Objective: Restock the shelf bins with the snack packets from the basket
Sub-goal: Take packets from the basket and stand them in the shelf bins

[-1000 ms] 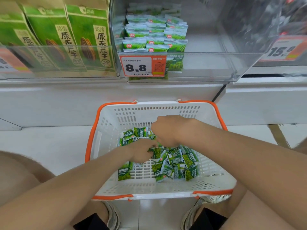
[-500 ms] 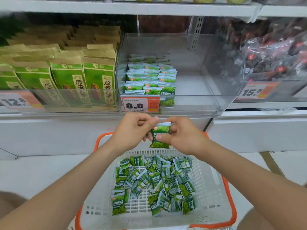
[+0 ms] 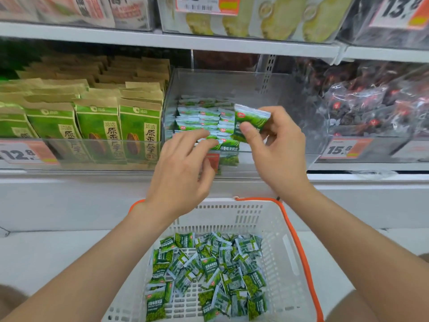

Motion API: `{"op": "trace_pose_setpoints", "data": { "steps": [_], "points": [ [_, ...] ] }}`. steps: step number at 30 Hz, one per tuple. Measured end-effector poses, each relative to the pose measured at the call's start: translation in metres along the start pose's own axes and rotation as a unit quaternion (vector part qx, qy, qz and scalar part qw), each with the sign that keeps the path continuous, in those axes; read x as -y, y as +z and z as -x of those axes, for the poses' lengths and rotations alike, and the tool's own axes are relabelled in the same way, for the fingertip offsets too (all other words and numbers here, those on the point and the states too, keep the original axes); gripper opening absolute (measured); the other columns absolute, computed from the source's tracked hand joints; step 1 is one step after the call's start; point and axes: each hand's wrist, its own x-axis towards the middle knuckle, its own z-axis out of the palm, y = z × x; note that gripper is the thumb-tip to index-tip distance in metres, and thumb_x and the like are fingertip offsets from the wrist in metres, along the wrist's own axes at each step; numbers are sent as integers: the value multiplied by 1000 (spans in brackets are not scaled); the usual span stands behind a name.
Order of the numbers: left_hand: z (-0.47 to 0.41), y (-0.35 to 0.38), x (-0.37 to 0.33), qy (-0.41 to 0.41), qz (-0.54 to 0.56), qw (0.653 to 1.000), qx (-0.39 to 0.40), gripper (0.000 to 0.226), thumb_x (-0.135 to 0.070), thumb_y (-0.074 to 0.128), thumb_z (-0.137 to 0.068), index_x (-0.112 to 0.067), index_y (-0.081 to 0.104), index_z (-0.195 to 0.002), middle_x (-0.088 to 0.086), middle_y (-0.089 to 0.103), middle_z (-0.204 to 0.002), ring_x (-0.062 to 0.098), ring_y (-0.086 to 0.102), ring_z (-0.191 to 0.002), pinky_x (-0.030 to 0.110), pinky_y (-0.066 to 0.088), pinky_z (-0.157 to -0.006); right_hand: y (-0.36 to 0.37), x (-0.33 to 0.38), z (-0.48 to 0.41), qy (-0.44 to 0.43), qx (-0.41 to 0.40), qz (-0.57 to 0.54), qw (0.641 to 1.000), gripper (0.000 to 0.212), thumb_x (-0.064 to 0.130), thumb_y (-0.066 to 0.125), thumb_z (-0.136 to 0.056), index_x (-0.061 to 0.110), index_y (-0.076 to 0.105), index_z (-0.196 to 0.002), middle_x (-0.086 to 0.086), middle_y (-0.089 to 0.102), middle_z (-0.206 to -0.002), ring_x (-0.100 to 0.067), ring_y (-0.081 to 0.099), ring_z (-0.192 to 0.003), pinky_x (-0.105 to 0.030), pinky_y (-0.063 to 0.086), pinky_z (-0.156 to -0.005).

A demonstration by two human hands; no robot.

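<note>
My right hand (image 3: 277, 154) pinches a small green snack packet (image 3: 251, 120) between thumb and fingers, holding it tilted in front of the clear shelf bin (image 3: 274, 98). Rows of the same green packets (image 3: 204, 122) fill the bin's left part; its right part is bare. My left hand (image 3: 183, 168) hovers beside the bin's front wall with fingers loosely bent and nothing in them. Below, a white basket with orange rim (image 3: 287, 247) holds several loose green packets (image 3: 209, 270).
Left of the bin stand green and brown paper bags (image 3: 97, 122) behind a 12.8 price tag. To the right lie dark red-marked bags (image 3: 371, 101) with a 15.8 tag. An upper shelf (image 3: 209, 43) overhangs the bin. White floor surrounds the basket.
Both hands rose from the basket to the bin. The packet, held by both hands half a second ago, is now only in my right hand, and my left hand has let go.
</note>
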Motion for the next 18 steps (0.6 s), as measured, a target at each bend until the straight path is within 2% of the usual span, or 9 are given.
{"op": "trace_pose_setpoints", "data": {
  "steps": [2,4,6,7,9,11,13,16,18],
  "points": [
    [0,2,4,5,-20,998,67,41,-15,58,-94,-11,64,-134,6,62,-138,29,54,-131,45,39,-111,-2,-8,-21,31,52,72,996,18,34,77,-90,23,68,-101,9,71,-80,-10,65,-73,-34,52,-75],
    [1,2,4,0,-46,993,109,42,-20,57,-94,-16,61,-135,1,65,-131,26,57,-125,42,37,-111,1,-17,-35,80,145,173,971,23,39,79,-87,22,74,-102,6,72,-80,-19,70,-87,-35,52,-85],
    [-1,1,4,-8,-70,990,123,37,-23,56,-94,-20,61,-131,-3,67,-118,24,59,-116,41,36,-106,5,-19,-45,120,234,234,936,27,39,76,-89,20,77,-109,1,70,-79,-30,68,-103,-34,53,-89],
    [-3,0,3,-14,-80,989,126,33,-24,56,-95,-22,61,-127,-5,67,-113,23,59,-112,41,35,-105,6,-17,-48,139,277,243,919,25,35,72,-90,17,78,-108,-1,71,-79,-31,70,-102,-34,56,-87],
    [-8,-2,2,-22,-97,986,134,26,-27,55,-95,-23,60,-120,-7,67,-104,23,58,-106,43,35,-103,8,-10,-54,181,334,227,897,19,24,66,-93,11,79,-99,-8,76,-82,-26,77,-79,-29,62,-69],
    [-11,-3,2,-25,-99,985,141,21,-28,56,-94,-24,59,-115,-8,64,-98,23,56,-102,44,35,-102,10,-6,-59,199,346,206,893,15,15,65,-93,13,79,-93,-9,77,-93,-20,76,-60,-17,55,-50],
    [-14,-3,2,-28,-89,985,145,19,-29,58,-92,-25,55,-111,-9,60,-99,22,53,-102,43,35,-100,12,-6,-61,197,332,200,901,15,10,66,-92,19,78,-90,-10,73,-105,-21,75,-58,-14,51,-46],
    [-17,-1,2,-33,-86,983,157,21,-31,60,-88,-24,54,-107,-8,57,-100,23,52,-101,41,34,-98,13,-10,-60,219,340,175,898,22,5,61,-93,20,78,-94,-12,70,-113,-23,76,-61,-20,57,-53],
    [-20,0,2,-40,-108,978,174,21,-36,56,-87,-22,57,-103,-6,60,-97,25,52,-101,42,34,-96,11,-14,-59,199,330,177,906,25,7,57,-95,19,79,-98,-7,71,-106,-22,76,-67,-24,59,-63]
  ]
}}
